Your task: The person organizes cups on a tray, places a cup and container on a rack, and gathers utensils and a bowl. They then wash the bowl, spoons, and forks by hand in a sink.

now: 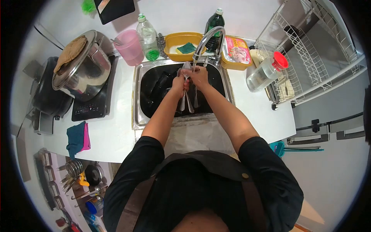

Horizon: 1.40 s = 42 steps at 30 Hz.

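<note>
Over the sink [135, 101] my left hand [179, 86] is closed round several metal spoons [187, 104], their handles hanging down and a spoon bowl showing above the fingers. My right hand [198, 77] is close beside it, under the spout of the chrome faucet [211, 32]. Its fingers are bent against the upper ends of the cutlery, and another metal handle hangs below it; which piece it grips is partly hidden. Dark items [160, 87] lie in the black basin, hard to make out.
Behind the sink stand a yellow tub [174, 57] with a sponge [187, 48], a dark green bottle [215, 27], a clear soap bottle [147, 38] and a pink pitcher [130, 48]. A red-lidded jug [262, 75] and wire rack [309, 50] are right; a pot [89, 71] is left.
</note>
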Each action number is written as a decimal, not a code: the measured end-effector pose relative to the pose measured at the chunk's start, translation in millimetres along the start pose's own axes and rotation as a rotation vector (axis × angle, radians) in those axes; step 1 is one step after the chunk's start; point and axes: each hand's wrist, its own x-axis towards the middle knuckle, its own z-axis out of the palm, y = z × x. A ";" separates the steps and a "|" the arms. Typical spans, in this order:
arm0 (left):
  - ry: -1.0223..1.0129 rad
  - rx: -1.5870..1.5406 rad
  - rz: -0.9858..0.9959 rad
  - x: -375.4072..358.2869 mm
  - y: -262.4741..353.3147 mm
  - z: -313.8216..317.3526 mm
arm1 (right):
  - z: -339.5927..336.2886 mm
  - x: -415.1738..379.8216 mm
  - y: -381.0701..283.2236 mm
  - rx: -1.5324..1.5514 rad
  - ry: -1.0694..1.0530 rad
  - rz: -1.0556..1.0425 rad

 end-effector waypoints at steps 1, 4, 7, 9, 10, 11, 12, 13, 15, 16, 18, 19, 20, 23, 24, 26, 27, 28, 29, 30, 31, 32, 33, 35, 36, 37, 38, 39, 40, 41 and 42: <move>0.029 0.021 -0.011 -3.7 -0.2 5.3 | 0.1 4.4 3.2 0.030 0.025 -0.015; 0.052 0.050 -0.006 -4.1 2.8 8.6 | -1.9 2.8 -28.7 -0.033 -0.036 -0.109; -0.218 -0.075 0.030 7.3 -1.4 -7.0 | -6.5 9.4 -46.6 -0.112 -0.229 -0.074; -0.601 -0.244 0.030 6.9 -4.9 -15.5 | -8.3 3.2 -71.5 -0.059 -0.303 0.146; -0.495 -0.285 0.032 -9.1 -2.5 -2.8 | -10.0 -1.1 -83.6 -0.063 -0.323 0.145; -0.390 -0.326 0.033 -39.9 2.3 24.5 | -7.7 3.1 -75.0 -0.094 -0.295 0.035; -0.286 -0.370 0.034 -56.7 4.3 41.3 | -4.2 10.4 -57.4 -0.128 -0.267 -0.075; -0.328 -0.365 0.057 -52.1 -0.7 40.7 | -1.8 17.2 -40.4 -0.162 -0.240 -0.183; -0.409 -0.356 0.108 -31.6 -17.0 31.0 | 0.9 28.4 -18.1 -0.175 -0.234 -0.207; -0.326 -0.250 0.169 -20.5 -22.9 23.3 | 2.9 34.2 -9.5 -0.178 -0.232 -0.221; -0.155 -0.039 0.285 -5.1 -28.8 7.4 | -4.0 46.1 6.3 -0.398 -0.336 -0.695; -0.134 -0.044 0.282 -3.9 -27.8 1.9 | -8.1 42.5 -7.1 -0.353 -0.492 -0.413; -0.113 -0.051 0.279 -4.1 -26.6 -3.5 | -12.3 39.1 -20.0 -0.336 -0.598 -0.122; -0.040 -0.018 0.248 -14.7 -17.8 -7.6 | -14.6 41.7 -3.0 -0.208 -0.678 -0.069; -0.057 -0.023 0.238 -19.8 -13.7 -7.2 | -16.2 35.5 3.9 -0.064 -0.624 -0.012; -0.071 -0.041 0.216 -23.6 -9.9 -8.7 | -11.6 28.2 18.3 0.006 -0.427 -0.015; -0.078 -0.042 0.211 -25.3 -7.7 -9.1 | -9.2 24.6 25.1 0.042 -0.328 -0.016; -0.084 -0.043 0.207 -25.6 -6.0 -10.1 | -9.4 14.9 13.8 -0.002 -0.229 0.075; -0.091 -0.044 0.201 -25.6 -5.2 -11.7 | -6.6 4.5 1.5 0.055 -0.147 0.152; -0.099 -0.004 0.216 -24.9 -4.7 -13.1 | -2.3 -5.4 -9.9 0.110 -0.064 0.230; -0.108 0.035 0.229 -23.6 -4.8 -14.4 | 1.1 -10.9 -13.8 0.164 0.021 0.307; -0.118 0.073 0.241 -22.7 -5.6 -15.8 | 4.3 -10.8 0.6 0.150 0.023 0.263; -0.099 0.071 0.251 -22.2 -5.8 -18.1 | 4.0 -14.0 5.7 0.226 -0.065 0.232; -0.061 0.069 0.274 -22.9 -5.4 -25.1 | 1.9 -20.7 17.4 0.382 -0.238 0.167; -0.047 0.093 0.242 -24.2 -6.9 -28.8 | -2.4 -16.7 21.2 0.244 -0.216 0.131; -0.043 0.142 0.224 -30.2 -5.4 -28.6 | -7.0 -9.0 25.4 0.279 -0.153 0.168; -0.038 0.192 0.207 -35.7 -3.2 -28.1 | -11.1 0.0 26.9 0.315 -0.090 0.202; -0.033 0.241 0.190 -40.7 -0.1 -27.5 | -12.5 4.8 29.7 0.351 -0.029 0.237; -0.023 0.258 0.173 -42.5 2.4 -28.9 | -12.1 1.1 23.2 0.303 -0.039 0.234; -0.015 0.276 0.156 -42.7 5.3 -29.8 | -9.7 -8.4 24.3 0.310 -0.097 0.241; -0.008 0.292 0.139 -42.3 8.6 -30.0 | -6.8 -20.4 25.9 0.316 -0.155 0.247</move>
